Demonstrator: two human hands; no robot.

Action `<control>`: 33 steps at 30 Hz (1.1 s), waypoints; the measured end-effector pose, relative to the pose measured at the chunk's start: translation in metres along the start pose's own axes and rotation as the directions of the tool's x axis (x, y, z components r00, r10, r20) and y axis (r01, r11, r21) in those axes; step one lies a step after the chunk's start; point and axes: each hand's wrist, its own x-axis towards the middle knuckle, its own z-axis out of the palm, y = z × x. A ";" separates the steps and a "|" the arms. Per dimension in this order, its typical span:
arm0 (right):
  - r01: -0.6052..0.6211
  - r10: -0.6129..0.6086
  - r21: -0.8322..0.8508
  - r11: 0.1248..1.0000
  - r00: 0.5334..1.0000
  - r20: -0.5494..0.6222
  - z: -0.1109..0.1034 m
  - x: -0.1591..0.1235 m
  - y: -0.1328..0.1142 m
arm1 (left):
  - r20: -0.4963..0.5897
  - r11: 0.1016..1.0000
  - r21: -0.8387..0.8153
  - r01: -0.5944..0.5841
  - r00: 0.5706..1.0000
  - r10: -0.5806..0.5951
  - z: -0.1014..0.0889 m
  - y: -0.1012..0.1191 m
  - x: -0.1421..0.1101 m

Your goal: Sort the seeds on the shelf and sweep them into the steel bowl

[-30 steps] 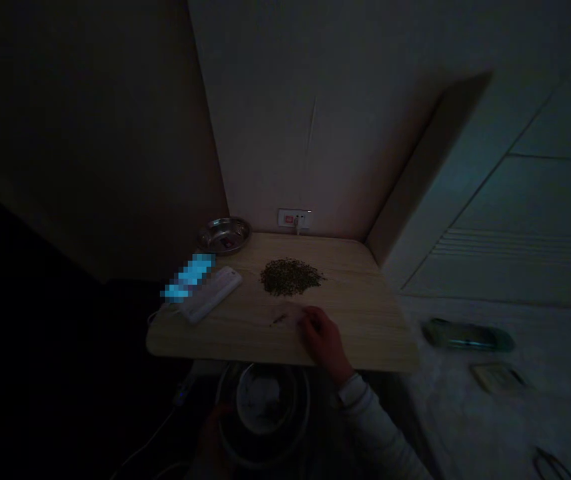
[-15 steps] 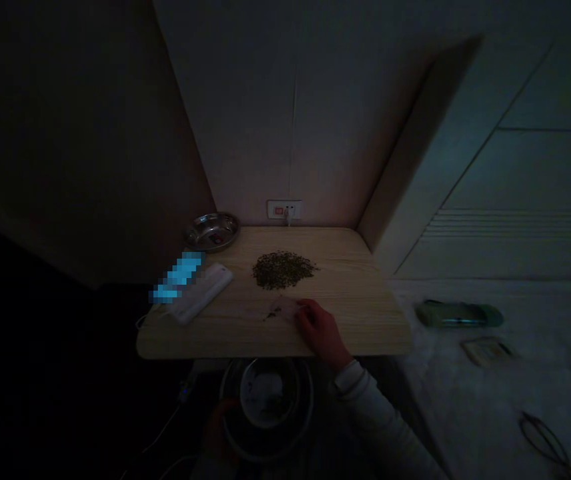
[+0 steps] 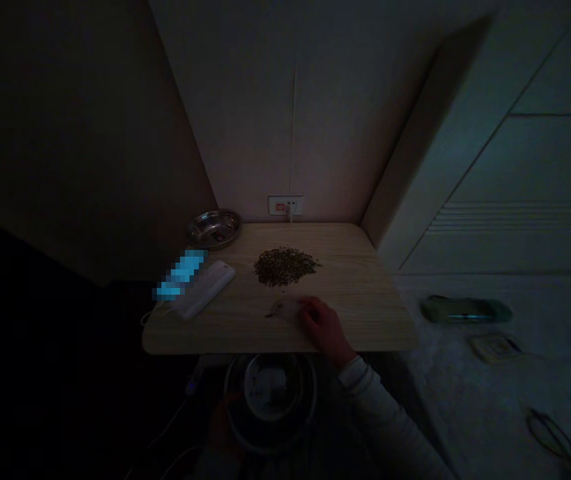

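In the head view my right hand (image 3: 323,327) is closed over the front of the small wooden table (image 3: 365,287), pinching a thin, pale, see-through piece of sheet (image 3: 287,310). A few dark grains (image 3: 269,315) lie by the sheet's left edge. Just beyond is a loose pile of dark greenish grains or small beans (image 3: 285,267); their exact kind is too dim to tell. My left hand (image 3: 223,420) grips the left rim of a round metal basin (image 3: 310,413) below the table's front edge. Its bottom looks shiny, with some dark bits.
A shallow metal dish (image 3: 214,229) stands at the table's back left corner. Before it lie a blurred-out lit screen (image 3: 181,273) and a white power bank-like block (image 3: 204,290). A wall socket (image 3: 286,205) holds a plug. On the right are a green bottle-like object (image 3: 465,310) and a cable loop (image 3: 550,433).
My right hand has shifted the see-through sheet slightly, bringing its left edge against the stray dark grains. The view has tilted a little. My left hand stays on the basin.
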 end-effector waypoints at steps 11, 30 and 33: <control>-0.009 0.009 -0.035 0.999 1.000 0.004 -0.001 0.000 -0.001 | -0.078 0.996 0.048 0.069 0.995 -0.065 0.008 0.003 -0.008; 0.035 -0.033 -0.023 0.999 0.998 0.057 -0.004 -0.002 -0.005 | -0.078 1.000 0.019 -0.003 0.997 0.004 -0.003 0.002 0.001; 0.035 -0.034 -0.005 0.999 0.998 0.060 -0.003 -0.002 -0.004 | -0.094 0.998 0.017 0.055 0.994 -0.053 -0.002 0.007 -0.001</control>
